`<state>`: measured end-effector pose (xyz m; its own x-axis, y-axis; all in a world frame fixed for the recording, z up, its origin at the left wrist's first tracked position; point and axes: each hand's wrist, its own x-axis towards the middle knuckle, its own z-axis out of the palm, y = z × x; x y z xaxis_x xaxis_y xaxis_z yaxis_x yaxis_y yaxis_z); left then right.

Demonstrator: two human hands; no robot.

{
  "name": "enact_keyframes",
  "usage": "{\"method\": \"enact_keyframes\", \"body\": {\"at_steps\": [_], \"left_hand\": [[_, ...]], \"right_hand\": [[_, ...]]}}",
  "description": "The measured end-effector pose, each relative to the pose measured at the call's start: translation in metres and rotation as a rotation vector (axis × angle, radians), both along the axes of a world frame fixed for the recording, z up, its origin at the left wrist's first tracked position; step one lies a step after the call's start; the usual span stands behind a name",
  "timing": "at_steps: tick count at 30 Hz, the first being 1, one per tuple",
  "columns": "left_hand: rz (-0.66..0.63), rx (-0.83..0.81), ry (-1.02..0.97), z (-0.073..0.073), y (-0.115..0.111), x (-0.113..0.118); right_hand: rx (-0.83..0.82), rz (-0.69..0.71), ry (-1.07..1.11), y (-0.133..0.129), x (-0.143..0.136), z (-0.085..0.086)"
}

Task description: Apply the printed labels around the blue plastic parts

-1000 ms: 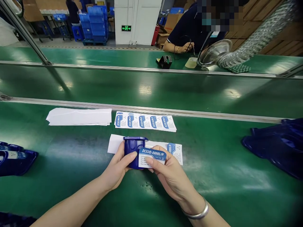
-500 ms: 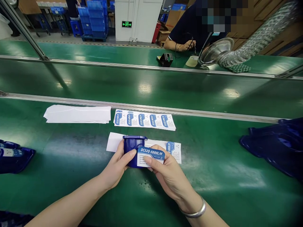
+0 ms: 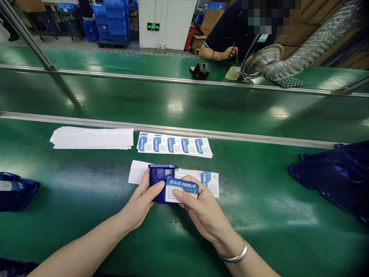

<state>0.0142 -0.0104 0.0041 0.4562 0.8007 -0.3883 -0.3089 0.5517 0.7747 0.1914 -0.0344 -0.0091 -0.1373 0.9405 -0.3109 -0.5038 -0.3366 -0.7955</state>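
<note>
- Glossy green bench (image 3: 86, 215) fills the lower frame, throwing back pale glare; a straight metal rail (image 3: 173, 79) crosses higher up.
- Upper left, stacked blue plastic crates (image 3: 115, 21); top centre, a lit green exit sign (image 3: 153, 26); upper right, a navy-shirted person (image 3: 225, 34) beside a crinkled foil duct (image 3: 319, 42).
- Centre, the left hand (image 3: 141, 204) clamps a smooth, flanged blue plastic housing (image 3: 157, 177); close by, the right hand (image 3: 207, 215) pinches a flat DC52Q-5000L/H label (image 3: 181, 184) over its front (whether stuck, I cannot tell).
- Behind lie a label strip (image 3: 211, 184), printed label sheets (image 3: 174, 145) and blank white strips (image 3: 92, 138).
- Right edge, curved shiny blue parts (image 3: 331, 173).
</note>
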Motion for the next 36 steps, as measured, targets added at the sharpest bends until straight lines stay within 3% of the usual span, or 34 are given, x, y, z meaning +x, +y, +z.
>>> {"method": "enact_keyframes", "body": {"at_steps": [23, 36], "left_hand": [[-0.006, 0.009, -0.010, -0.0034, 0.0010, -0.0004], [-0.028, 0.137, 0.041, -0.0057, 0.0033, -0.0002]], "right_hand": [[0.003, -0.004, 0.004, -0.0007, 0.0001, -0.0004], [0.019, 0.003, 0.020, -0.0001, -0.0011, 0.0012]]}}
